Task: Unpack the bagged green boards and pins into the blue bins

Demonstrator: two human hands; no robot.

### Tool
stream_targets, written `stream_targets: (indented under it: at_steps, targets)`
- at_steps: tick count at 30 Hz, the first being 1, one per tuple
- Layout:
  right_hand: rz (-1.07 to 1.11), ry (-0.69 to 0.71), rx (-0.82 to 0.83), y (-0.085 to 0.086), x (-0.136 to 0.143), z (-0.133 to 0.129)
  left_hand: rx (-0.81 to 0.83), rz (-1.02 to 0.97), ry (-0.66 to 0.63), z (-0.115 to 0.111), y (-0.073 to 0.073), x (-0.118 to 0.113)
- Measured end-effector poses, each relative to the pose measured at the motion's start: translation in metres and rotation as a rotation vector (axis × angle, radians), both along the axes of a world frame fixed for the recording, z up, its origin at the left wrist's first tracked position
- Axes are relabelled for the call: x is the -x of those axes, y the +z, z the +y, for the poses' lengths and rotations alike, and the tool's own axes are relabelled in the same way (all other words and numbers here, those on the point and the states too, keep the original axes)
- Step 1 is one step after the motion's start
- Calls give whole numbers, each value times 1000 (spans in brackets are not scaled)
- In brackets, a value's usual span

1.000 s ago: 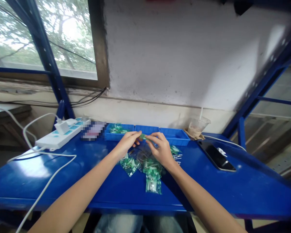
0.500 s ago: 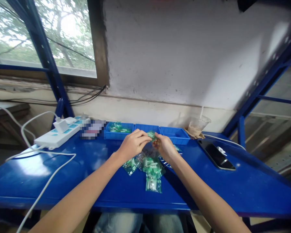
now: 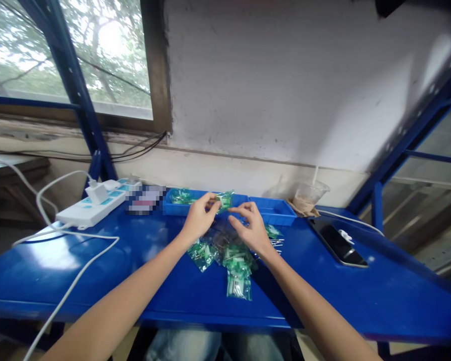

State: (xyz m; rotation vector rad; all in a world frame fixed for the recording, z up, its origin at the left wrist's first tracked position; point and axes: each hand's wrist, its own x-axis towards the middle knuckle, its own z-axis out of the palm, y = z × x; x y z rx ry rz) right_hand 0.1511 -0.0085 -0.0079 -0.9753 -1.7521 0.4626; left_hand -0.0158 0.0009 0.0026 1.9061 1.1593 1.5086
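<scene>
The thumb and fingers of the left hand (image 3: 197,219) pinch one end of a small green packet (image 3: 226,199), held above the middle bin (image 3: 241,199). The fingers of the right hand (image 3: 254,232) are parted and slightly bent, with the index fingertip close to the packet; whether it touches cannot be told. Below the hands, a pile of green packets (image 3: 236,258) lies on the blue table (image 3: 135,286), with one packet at its near edge and others to its left. Thin sticks (image 3: 276,243) lie beside the right wrist. Beyond the hands, the left bin (image 3: 171,209) contains several packets (image 3: 180,194); the right bin (image 3: 277,219) stands at the far side of the row. Progress is judged as partial: some packets are in the left bin, one is in hand, and a larger-looking group lies outside the bins. An exact count cannot be read.
</scene>
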Motion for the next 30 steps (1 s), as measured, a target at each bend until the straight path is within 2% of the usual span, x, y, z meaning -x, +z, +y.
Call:
stream_targets:
  at_steps: [2,4,5,7,8,10,14,16,18,20,23,25,27,30]
  targets:
    - [167,87,274,2,-2,4,-219,182,41,-3,-1,0]
    - [358,167,532,1,-3,10,-385,358,15,-6,-3,-1]
    - [437,175,610,0,-3,12,-431,420,-11,-7,-4,-1]
    - [506,132,628,-3,-4,15,-444,486,-58,-8,-6,-3]
    - [484,97,573,-4,-4,15,-419,488,-75,-7,-7,-4]
    - [333,21,363,-6,-4,13,-300,430,-116,-6,-8,-5]
    - [-68,-46,-128,-6,-5,6,213,88,-271,-1,-8,-5]
    - [-179,-17,-235,-7,-6,6,448,-110,-305,0,-7,-5]
    - [-236,5,-274,-8,-6,6,528,-207,-267,1,-7,-5]
    - [-236,15,-279,-9,-6,5,443,-169,-190,1,-7,-6]
    - [-124,-22,-204,-7,-5,4,140,11,-38,-1,-7,-7]
    - [7,-40,-58,-6,-4,5,-89,139,26,-3,-8,-6]
    - [171,-31,151,-5,-5,9,-285,264,18,-4,-11,-5]
    - [396,-50,424,-8,-6,16,-445,415,-42,-2,-16,-2]
